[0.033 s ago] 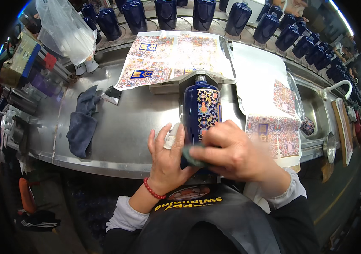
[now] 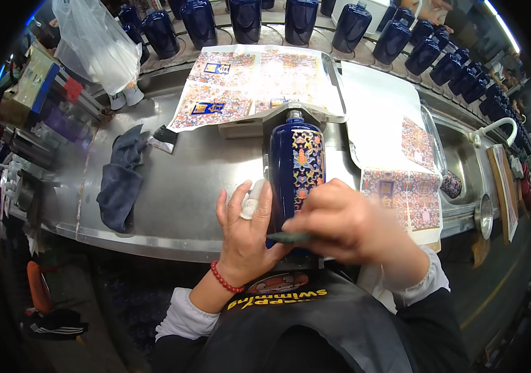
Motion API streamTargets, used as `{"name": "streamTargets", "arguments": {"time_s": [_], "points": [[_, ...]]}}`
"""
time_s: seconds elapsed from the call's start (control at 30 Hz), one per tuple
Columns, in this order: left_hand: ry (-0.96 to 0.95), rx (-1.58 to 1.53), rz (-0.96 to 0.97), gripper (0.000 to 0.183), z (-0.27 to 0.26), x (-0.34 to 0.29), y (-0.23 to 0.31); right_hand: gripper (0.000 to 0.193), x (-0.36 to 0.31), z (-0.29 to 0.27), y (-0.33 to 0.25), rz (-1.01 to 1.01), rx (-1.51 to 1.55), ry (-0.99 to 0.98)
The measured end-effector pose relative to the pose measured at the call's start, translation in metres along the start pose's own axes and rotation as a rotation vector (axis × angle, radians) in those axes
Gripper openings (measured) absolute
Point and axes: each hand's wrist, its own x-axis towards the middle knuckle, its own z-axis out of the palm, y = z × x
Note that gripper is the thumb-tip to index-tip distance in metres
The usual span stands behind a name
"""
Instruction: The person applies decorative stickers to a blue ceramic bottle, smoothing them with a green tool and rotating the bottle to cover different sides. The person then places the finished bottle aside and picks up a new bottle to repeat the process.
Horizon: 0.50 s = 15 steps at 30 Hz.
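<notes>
In front of me a dark blue bottle (image 2: 281, 152) lies with its neck away from me. A colourful floral decal with gold edging (image 2: 307, 158) covers part of its upper face. My left hand (image 2: 243, 221) rests along the bottle's lower left side, fingers stretched out and apart, thumb near the base; one finger wears a white wrap. Over the bottle's lower end, my right hand (image 2: 346, 224), blurred by motion, is closed on a thin dark green piece (image 2: 290, 237) like a flat scraper. That hand hides the lower decal.
Printed decal sheets (image 2: 234, 84) lie beyond the bottle, with more sheets (image 2: 396, 177) at right. A dark blue cloth (image 2: 121, 180) is on the steel worktop (image 2: 178, 186) at left. Several blue bottles (image 2: 245, 22) line the far conveyor. A sink (image 2: 464, 158) is at right.
My right hand has shifted slightly, and the green piece in it has turned from showing its flat face to nearly edge-on. My left hand has hardly moved.
</notes>
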Motion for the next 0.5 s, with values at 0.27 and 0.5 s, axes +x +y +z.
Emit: {"name": "streamTargets", "arguments": {"time_s": [0.27, 0.5], "points": [[0.03, 0.019, 0.035, 0.098, -0.007, 0.008, 0.009, 0.024, -0.018, 0.025, 0.041, 0.841, 0.365, 0.723], [0.035, -0.011, 0.028, 0.098, -0.005, 0.008, 0.009, 0.025, -0.009, 0.021, 0.036, 0.826, 0.026, 0.559]]}}
